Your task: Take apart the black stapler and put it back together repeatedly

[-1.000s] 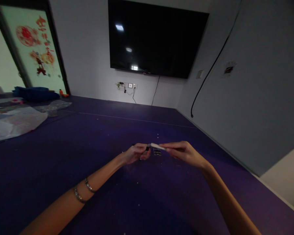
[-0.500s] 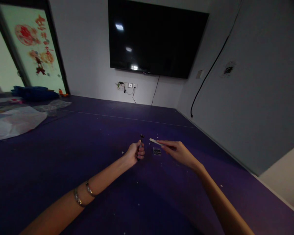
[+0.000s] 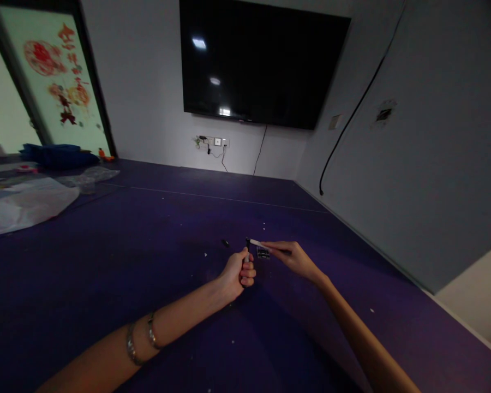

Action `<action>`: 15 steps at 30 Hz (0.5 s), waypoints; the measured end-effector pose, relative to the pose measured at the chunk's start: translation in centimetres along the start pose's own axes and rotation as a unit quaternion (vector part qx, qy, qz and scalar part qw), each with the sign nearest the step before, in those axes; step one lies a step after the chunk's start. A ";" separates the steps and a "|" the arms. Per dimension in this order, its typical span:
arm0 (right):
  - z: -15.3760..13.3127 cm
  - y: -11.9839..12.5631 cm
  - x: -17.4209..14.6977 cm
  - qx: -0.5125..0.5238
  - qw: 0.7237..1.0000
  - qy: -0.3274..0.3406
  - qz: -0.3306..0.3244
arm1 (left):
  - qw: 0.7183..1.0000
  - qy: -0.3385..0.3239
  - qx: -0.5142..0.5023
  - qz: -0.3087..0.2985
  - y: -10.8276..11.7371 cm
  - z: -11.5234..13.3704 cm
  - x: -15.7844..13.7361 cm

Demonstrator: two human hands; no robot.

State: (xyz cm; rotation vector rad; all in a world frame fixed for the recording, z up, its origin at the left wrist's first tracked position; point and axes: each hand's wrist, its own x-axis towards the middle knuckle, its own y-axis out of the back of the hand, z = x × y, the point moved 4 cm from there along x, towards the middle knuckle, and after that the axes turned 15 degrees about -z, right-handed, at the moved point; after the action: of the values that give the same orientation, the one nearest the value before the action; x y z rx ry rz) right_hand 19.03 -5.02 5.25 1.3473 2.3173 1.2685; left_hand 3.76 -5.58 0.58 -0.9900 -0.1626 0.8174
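My left hand point(image 3: 236, 273) is closed in a fist around a slim dark-and-grey handle point(image 3: 246, 257), which looks like a razor handle. Its dark top end points up and away. My right hand point(image 3: 297, 258) pinches a thin white stick point(image 3: 256, 242). The stick's tip meets or nearly meets the top of the handle; contact is too small to make out. Just below my right fingers lies a small clear case point(image 3: 263, 253) with dark pieces in it, partly covered by them. A small dark piece point(image 3: 225, 243) rests on the purple surface, left of the handle.
The wide purple surface point(image 3: 155, 262) carries scattered white specks. Plastic bags point(image 3: 33, 202) and a dark blue cloth bundle point(image 3: 59, 155) lie at the far left. A television point(image 3: 265, 60) hangs on the wall, and a black cable point(image 3: 352, 117) dangles at the right.
My left hand has moved right and slightly nearer, bringing the handle to the white stick. The dark head on the handle's top is gone; a small dark piece now lies on the surface.
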 end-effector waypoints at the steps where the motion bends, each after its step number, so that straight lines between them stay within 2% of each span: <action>1: 0.1 0.1 0.0 0.002 1.000 -0.004 0.008 | 1.000 0.000 -0.002 0.002 0.0 0.0 0.0; 4: -0.1 0.3 -0.1 0.014 1.000 -0.008 0.023 | 1.000 0.003 -0.008 0.005 0.0 0.0 -0.1; 8: -0.1 0.1 0.0 0.037 0.999 -0.019 0.000 | 1.000 0.020 -0.021 -0.006 -0.4 -0.3 -0.4; 13: 0.7 0.4 -0.1 0.041 0.998 -0.040 0.031 | 0.999 0.034 -0.035 -0.017 -0.7 -0.5 -0.6; 15: 0.9 0.2 -0.1 0.063 0.997 -0.042 0.017 | 0.998 0.032 -0.039 -0.023 -0.9 -0.5 -0.7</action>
State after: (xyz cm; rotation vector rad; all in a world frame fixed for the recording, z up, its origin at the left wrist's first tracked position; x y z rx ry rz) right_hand 19.69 -4.53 4.83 1.4567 2.3597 1.0684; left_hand 3.93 -6.66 1.18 -1.0817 -0.1624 0.7405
